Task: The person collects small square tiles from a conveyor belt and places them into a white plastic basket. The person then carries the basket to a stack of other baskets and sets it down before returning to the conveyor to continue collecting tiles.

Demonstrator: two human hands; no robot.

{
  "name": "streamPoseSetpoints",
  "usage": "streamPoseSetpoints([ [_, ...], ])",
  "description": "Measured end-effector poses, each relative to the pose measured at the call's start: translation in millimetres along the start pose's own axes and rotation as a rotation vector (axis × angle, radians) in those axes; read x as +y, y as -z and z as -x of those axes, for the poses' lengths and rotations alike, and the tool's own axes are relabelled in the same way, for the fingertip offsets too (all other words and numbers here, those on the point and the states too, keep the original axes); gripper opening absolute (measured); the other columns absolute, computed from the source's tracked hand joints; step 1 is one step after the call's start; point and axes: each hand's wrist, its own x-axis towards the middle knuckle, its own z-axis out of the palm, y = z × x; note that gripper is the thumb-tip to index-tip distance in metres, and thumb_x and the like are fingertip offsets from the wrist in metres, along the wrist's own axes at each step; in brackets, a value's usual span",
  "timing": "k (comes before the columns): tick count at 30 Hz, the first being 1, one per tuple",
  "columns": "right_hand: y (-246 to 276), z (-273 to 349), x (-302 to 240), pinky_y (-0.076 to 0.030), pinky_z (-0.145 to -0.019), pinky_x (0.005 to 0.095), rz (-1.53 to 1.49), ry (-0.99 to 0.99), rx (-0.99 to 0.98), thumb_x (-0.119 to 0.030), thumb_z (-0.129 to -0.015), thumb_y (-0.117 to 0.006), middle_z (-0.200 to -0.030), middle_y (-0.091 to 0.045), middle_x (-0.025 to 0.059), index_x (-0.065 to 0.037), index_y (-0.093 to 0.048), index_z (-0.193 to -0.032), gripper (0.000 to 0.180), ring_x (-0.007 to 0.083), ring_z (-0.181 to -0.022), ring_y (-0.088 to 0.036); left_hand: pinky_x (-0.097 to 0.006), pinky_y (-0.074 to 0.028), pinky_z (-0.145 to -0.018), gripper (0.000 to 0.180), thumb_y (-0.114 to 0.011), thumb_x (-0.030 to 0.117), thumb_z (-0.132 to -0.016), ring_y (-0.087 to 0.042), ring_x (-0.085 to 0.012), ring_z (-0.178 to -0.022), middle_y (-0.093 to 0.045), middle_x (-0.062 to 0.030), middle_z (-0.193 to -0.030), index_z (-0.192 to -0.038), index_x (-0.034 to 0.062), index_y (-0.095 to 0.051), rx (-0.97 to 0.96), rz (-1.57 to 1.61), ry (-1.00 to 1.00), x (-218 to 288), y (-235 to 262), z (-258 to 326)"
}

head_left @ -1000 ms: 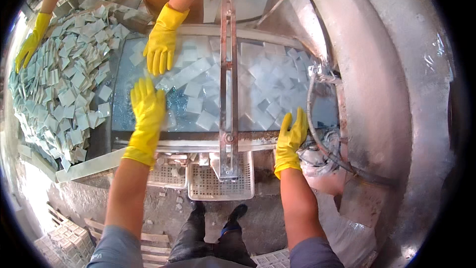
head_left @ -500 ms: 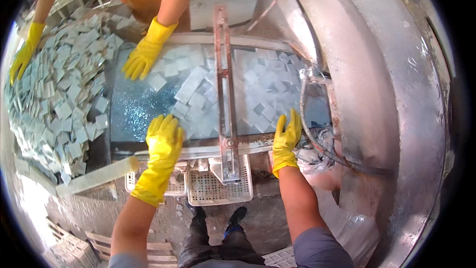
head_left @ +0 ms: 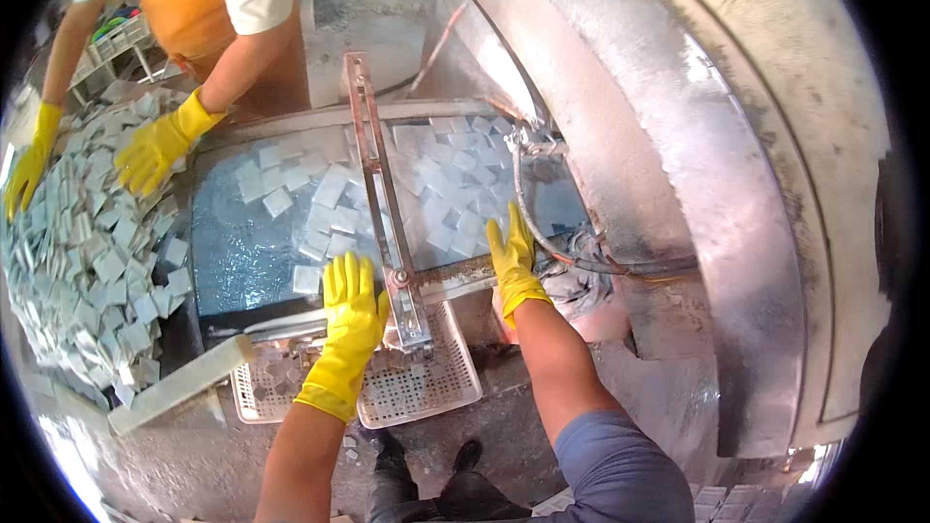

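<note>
Both my hands wear yellow rubber gloves. My left hand (head_left: 354, 305) is open, fingers stretched forward over the near edge of a wet, dark belt (head_left: 232, 261), just left of a slotted metal bar (head_left: 383, 199). Beside its fingertips lies a pale square tile (head_left: 306, 279). My right hand (head_left: 513, 252) is open too, thumb apart, at the belt's near edge right of the bar. Many pale tiles (head_left: 455, 169) lie scattered flat across the belt, some overlapping. Neither hand visibly holds anything.
A large heap of tiles (head_left: 97, 271) stands at the left, bordered by a pale beam (head_left: 184, 383). Across the belt, a co-worker's gloved hand (head_left: 155, 150) is over the heap. White plastic crates (head_left: 426, 383) sit below the near edge. A hose (head_left: 523, 199) curves at the right.
The view has turned to the right. My left hand has come closer to the metal bar. The co-worker's hand has moved from over the belt leftward to the heap.
</note>
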Motion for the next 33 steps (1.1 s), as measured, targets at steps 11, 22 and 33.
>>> streamPoseSetpoints([
  [11,218,281,26,-0.041,-0.119,0.0490,-0.218,0.343,-0.620,-0.026,-0.094,-0.075,-0.150,-0.055,0.0290,-0.001,-0.055,-0.148,0.063,0.0440,-0.142,-0.052,-0.054,-0.040,-0.118,0.074,-0.078,0.041,-0.081,-0.051,-0.0440,-0.141,-0.057,-0.0260,-0.148,-0.141,0.0012,-0.060,-0.551,-0.125,0.468,15,91,437],
  [22,551,589,403,-0.056,-0.087,0.0487,0.463,-0.125,-1.352,-0.036,-0.099,-0.063,-0.107,-0.074,0.0186,-0.010,-0.073,-0.123,0.036,0.0362,-0.099,-0.072,-0.047,-0.056,-0.094,0.032,-0.061,0.030,-0.098,-0.071,-0.0347,-0.116,-0.075,-0.0161,-0.122,-0.118,0.0133,-0.078,-1.205,-0.323,0.704,137,109,700],
  [33,567,705,509,-0.044,-0.052,0.0368,-0.860,-1.388,-0.247,-0.036,-0.103,-0.068,-0.080,-0.063,0.0012,-0.014,-0.068,-0.099,0.022,0.0170,-0.064,-0.059,-0.048,-0.051,-0.106,0.057,-0.068,0.044,-0.096,-0.065,-0.0416,-0.123,-0.070,-0.0249,-0.130,-0.136,0.0030,-0.066,-0.731,0.216,0.190,424,-75,283],
])
